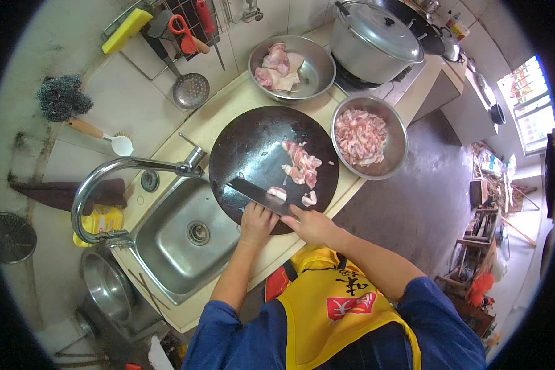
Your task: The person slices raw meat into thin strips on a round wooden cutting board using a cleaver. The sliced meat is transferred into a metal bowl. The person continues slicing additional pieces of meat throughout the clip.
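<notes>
A round dark chopping board (245,134) lies on the counter beside the sink. My right hand (312,224) grips a kitchen knife (254,192), its wide dark blade lying across the board's near part. Close against the blade, my left hand (258,224) rests with bent fingers at the board's near edge; whatever is under those fingers is hidden. A pale piece of meat (277,192) sits just beyond the blade, and another small piece (309,199) is near my right hand. Farther up the board is a loose heap of sliced raw meat (303,164).
To the right, a steel bowl (395,155) of sliced meat stands at the counter edge. Behind the board, another steel bowl (317,76) holds large raw pieces. A lidded pot (370,46) sits on the stove. At left are the sink (175,263) and its arched faucet (81,194).
</notes>
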### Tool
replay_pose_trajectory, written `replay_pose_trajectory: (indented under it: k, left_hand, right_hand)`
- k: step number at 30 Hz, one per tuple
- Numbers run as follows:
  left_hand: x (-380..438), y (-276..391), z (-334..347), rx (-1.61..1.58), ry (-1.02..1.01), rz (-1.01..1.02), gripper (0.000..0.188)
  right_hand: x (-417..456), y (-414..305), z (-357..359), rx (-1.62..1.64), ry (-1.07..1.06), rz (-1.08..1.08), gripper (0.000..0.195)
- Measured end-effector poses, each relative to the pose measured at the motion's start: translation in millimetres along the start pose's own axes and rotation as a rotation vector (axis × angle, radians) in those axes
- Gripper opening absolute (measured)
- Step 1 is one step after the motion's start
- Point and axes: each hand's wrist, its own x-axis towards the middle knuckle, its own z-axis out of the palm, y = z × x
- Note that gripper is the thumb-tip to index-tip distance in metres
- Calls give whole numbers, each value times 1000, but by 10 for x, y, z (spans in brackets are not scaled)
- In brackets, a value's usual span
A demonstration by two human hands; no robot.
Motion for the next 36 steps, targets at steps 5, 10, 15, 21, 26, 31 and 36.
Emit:
replay_pose_trajectory:
  k: [5, 10, 15, 21, 26, 31, 36]
  left_hand:
    - [-45, -59, 91, 45, 62, 35, 39]
    - [-58, -29, 127, 9, 119, 45, 38]
    - [-30, 17, 64, -28, 102, 7, 39]
    - [-34, 10, 22, -10, 34, 19, 41]
    - [-54, -36, 43, -16, 45, 49, 44]
    - [-59, -73, 39, -52, -3, 46, 45]
    - [-166, -137, 118, -56, -19, 8, 46]
  right_hand:
    - [-686, 681, -30, 30, 19, -2, 76]
    - [-590, 756, -186, 630, -123, 307, 79]
    - [-729, 225, -224, 319, 146, -75, 74]
    - [-819, 12, -238, 112, -19, 101, 69]
    - [-981, 139, -257, 82, -59, 92, 66]
    - [-520, -89, -205, 184, -66, 22, 65]
    - [-304, -221, -164, 101, -77, 44, 67]
